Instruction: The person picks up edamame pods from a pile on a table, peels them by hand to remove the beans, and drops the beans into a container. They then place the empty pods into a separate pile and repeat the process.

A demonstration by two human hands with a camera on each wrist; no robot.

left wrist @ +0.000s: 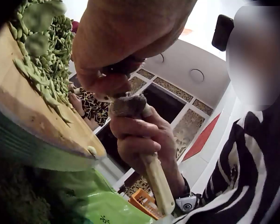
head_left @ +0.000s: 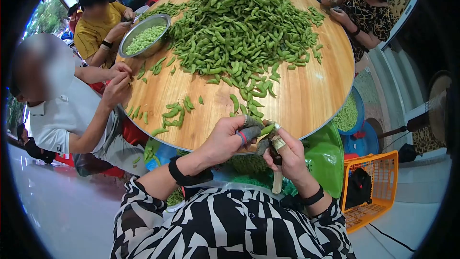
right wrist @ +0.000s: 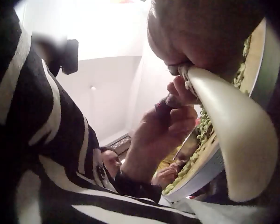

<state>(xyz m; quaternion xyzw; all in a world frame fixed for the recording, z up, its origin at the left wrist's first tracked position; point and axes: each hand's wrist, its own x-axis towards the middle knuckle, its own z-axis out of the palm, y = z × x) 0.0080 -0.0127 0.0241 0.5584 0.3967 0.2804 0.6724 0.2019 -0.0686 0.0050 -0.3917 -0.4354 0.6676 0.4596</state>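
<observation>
Green bean pods (head_left: 239, 29) are heaped on the round wooden worktop (head_left: 306, 100) before you in the head view, with a loose trail of them running towards its near edge. At that edge, your left hand (head_left: 218, 139), some of its fingers wrapped in grey coverings (head_left: 249, 135), pinches a single pod (head_left: 267, 129); your right hand (head_left: 293, 159) meets it from the other side, fingers curled round a pale handle (head_left: 277, 182) that points down towards your lap. A metal bowl (head_left: 166, 25) of shelled beans (head_left: 145, 40) stands on the left part of the worktop, beside the heap, and an orange basket (head_left: 394, 177) stands beyond your right arm. In the left wrist view, your right-hand fingers show wrapped round the handle, close beneath your left hand; the pod cannot be made out. In the right wrist view, the handle's broad, rounded end lies close to the camera; your left hand appears beyond it with bent fingers, and whether the pod lies between them cannot be told from this side.
</observation>
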